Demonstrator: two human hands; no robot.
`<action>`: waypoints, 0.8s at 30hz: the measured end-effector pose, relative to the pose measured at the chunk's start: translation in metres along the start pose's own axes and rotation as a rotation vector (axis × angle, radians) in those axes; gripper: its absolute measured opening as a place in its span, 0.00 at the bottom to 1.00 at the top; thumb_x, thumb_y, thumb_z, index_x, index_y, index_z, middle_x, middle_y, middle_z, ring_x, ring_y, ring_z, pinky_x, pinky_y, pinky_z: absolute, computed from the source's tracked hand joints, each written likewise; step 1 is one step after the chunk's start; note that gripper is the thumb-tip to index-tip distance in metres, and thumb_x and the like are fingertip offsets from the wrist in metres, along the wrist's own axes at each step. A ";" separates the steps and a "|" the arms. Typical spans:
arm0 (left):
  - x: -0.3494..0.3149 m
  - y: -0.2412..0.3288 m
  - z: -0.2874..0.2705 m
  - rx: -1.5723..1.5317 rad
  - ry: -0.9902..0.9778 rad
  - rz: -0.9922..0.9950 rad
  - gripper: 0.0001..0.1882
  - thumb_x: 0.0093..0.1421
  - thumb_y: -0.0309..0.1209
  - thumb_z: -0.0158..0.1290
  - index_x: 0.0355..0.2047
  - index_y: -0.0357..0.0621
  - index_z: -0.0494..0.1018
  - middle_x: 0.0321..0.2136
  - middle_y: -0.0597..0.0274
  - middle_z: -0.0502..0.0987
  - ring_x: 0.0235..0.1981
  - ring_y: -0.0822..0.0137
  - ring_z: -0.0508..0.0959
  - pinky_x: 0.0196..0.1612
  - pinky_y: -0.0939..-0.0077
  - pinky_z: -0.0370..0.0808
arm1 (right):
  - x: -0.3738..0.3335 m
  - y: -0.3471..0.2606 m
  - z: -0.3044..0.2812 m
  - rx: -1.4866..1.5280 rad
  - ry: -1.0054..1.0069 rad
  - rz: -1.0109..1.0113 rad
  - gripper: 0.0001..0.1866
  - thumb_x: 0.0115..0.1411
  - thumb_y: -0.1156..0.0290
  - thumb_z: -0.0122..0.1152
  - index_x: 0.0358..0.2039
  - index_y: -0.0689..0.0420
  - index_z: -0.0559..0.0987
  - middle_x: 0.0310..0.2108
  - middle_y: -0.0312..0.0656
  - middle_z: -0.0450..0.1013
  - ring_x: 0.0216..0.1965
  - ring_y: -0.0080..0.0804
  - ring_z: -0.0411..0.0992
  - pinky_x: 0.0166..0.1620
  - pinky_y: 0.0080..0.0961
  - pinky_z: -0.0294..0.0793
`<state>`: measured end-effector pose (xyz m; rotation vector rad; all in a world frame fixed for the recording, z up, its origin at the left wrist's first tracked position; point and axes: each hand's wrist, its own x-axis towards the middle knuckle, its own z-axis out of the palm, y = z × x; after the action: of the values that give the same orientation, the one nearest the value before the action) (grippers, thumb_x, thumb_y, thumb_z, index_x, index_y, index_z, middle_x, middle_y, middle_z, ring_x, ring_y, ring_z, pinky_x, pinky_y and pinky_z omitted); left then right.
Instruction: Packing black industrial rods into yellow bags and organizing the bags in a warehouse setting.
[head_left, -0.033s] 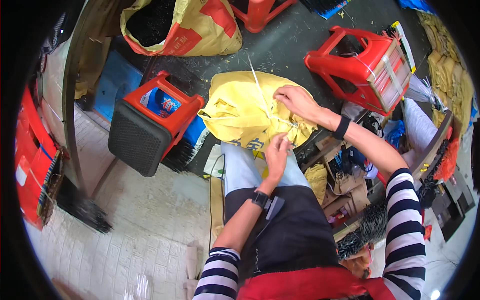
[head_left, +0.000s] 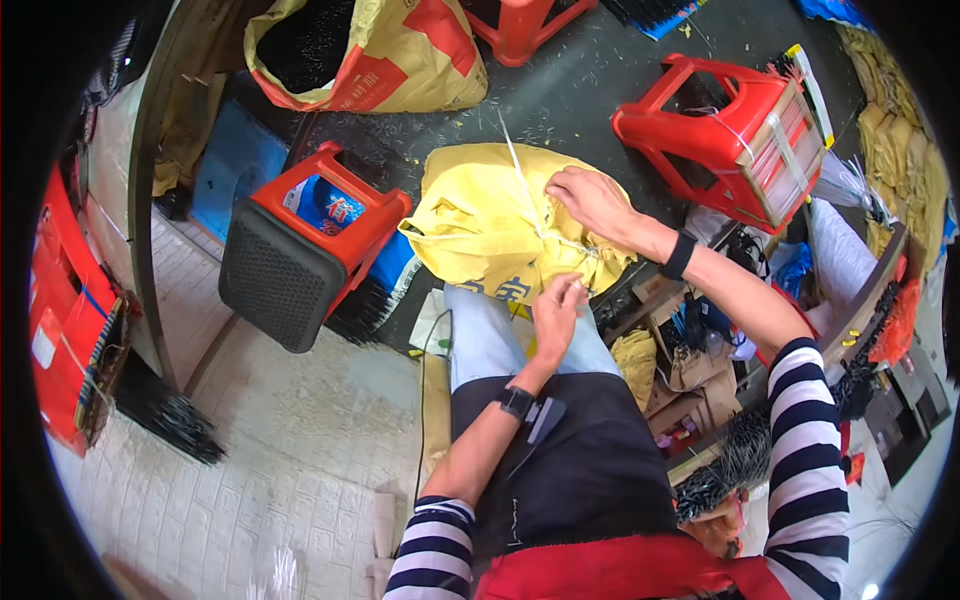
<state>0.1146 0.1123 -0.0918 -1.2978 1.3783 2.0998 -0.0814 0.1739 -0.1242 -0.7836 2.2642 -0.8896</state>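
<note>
A bulging yellow woven sack (head_left: 470,205) lies in front of my knees, its cloth gathered and bunched at the right. A thin white strap (head_left: 517,170) runs over it to a tied place near the gathered folds. My right hand (head_left: 597,208) is over the sack's upper right side, fingers bent and pressed together; what they pinch is hidden. Lower down, my left hand (head_left: 557,322) is closed in a pinch at the sack's near edge, beside the bunched cloth. Whatever lies between its fingertips is too small to make out.
A tipped red stool with a black seat (head_left: 280,275) lies to the left. Another red stool (head_left: 735,140) with a strapped bundle lies at the right. Behind stands an open yellow sack (head_left: 425,85) of black bristle-like material. Cluttered shelving (head_left: 700,400) flanks my right leg.
Almost nothing differs. The whole view has shifted very slightly; both hands keep their places at the yellow sack.
</note>
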 end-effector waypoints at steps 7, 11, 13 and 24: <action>-0.020 0.085 -0.070 0.620 0.155 0.374 0.10 0.61 0.22 0.49 0.41 0.40 0.76 0.29 0.61 0.77 0.32 0.69 0.77 0.35 0.74 0.74 | 0.024 -0.016 0.021 -0.295 -0.150 0.182 0.20 0.57 0.58 0.57 0.25 0.66 0.75 0.26 0.58 0.72 0.32 0.55 0.74 0.36 0.46 0.72; 0.005 0.154 -0.099 1.163 0.304 0.911 0.22 0.47 0.13 0.50 0.44 0.45 0.74 0.45 0.53 0.71 0.51 0.52 0.67 0.53 0.61 0.64 | 0.026 -0.010 0.015 -0.243 -0.222 0.235 0.16 0.54 0.63 0.57 0.24 0.66 0.75 0.26 0.58 0.73 0.32 0.55 0.74 0.36 0.44 0.72; 0.025 0.175 -0.109 1.400 0.083 0.906 0.25 0.46 0.15 0.50 0.45 0.48 0.74 0.50 0.52 0.68 0.54 0.50 0.64 0.57 0.58 0.61 | 0.023 -0.003 0.018 -0.087 -0.140 0.272 0.11 0.52 0.68 0.54 0.23 0.65 0.75 0.26 0.57 0.73 0.32 0.56 0.73 0.36 0.44 0.71; -0.005 0.189 -0.122 1.718 -0.310 0.912 0.10 0.48 0.24 0.50 0.32 0.45 0.69 0.26 0.62 0.67 0.33 0.61 0.72 0.34 0.69 0.71 | -0.024 -0.098 0.014 0.325 -0.089 0.022 0.08 0.53 0.76 0.52 0.35 0.60 0.72 0.36 0.48 0.71 0.40 0.46 0.71 0.42 0.37 0.70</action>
<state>0.0540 -0.0819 0.0042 0.4056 2.6713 0.4920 -0.0265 0.1254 -0.0538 -0.6361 1.9789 -1.1516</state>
